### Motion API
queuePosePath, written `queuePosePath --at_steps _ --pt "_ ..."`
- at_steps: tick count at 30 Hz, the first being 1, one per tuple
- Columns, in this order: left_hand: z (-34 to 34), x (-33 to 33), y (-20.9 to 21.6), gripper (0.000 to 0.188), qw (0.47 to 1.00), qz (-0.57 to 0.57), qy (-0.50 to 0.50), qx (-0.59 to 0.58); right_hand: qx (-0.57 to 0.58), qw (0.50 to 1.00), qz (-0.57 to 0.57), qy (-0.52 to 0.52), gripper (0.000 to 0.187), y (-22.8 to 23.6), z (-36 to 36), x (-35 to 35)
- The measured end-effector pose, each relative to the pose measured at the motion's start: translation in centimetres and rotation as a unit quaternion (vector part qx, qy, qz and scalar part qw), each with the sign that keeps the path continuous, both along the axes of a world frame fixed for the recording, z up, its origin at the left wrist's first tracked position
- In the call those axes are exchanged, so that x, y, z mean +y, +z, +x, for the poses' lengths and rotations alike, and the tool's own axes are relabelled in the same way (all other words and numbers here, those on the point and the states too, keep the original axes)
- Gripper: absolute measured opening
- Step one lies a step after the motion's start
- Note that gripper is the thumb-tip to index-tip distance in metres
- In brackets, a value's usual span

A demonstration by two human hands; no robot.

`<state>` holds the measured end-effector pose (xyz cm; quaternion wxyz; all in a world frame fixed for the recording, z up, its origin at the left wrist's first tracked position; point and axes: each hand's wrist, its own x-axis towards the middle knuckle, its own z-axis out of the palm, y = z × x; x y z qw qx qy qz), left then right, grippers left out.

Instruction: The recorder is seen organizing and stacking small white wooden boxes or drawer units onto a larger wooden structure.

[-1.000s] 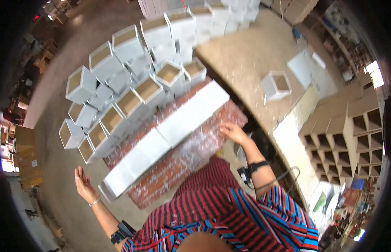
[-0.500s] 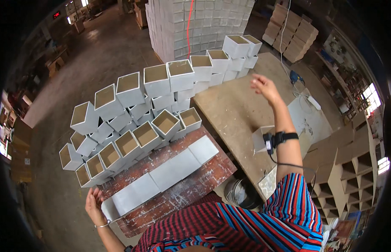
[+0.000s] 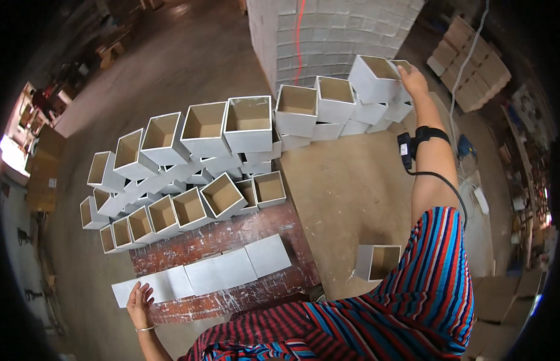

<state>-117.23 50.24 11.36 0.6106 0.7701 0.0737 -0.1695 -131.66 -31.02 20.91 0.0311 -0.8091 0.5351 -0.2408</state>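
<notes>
Head: R hand [image 3: 414, 83] now at far wht box [image 3: 403, 91], prev. mid-air.

Thin red cord [image 3: 299, 42] hung top centre. 1 oblong white power strip [image 3: 481, 200] lay right, near small blue tool [image 3: 466, 148]. Brown cardboard box [image 3: 45, 174] stood far left.

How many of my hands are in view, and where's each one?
2: your left hand is at the left end of the white pieces on the red board; your right hand is at the top white box, far right.
</notes>
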Motion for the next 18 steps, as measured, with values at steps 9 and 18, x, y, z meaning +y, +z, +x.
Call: queuePosePath --at_steps 9,18 --pt "-2.8 -1.5 0.2 0.034 0.997 0.037 0.069 0.016 0.183 0.980 0.051 0.059 0.065 -2.9 2.8 -8.0" --pt "-3.3 -2.4 0.1 0.033 0.994 0.068 0.074 0.035 0.121 0.989 -0.033 0.074 0.032 -3.2 1.4 -7.1"
